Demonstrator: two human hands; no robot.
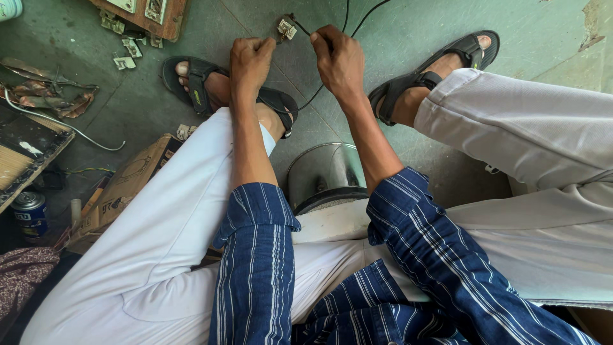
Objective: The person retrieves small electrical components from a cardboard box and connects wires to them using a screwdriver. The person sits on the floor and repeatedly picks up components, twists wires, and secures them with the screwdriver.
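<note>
Left hand (250, 61) closes its grip on a small boxy metal part (285, 28); right hand (338, 59) pinches the thin black wire (306, 30) beside it, above the green floor (383, 38).

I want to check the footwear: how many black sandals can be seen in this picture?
2. One black sandal is on the floor behind the left hand; the other sandal is to the right of the right hand. None seems hidden.

Navy white-striped sleeves (255, 268), white trousers (159, 243), black sandals (440, 70), grey-green floor (408, 25)
</note>
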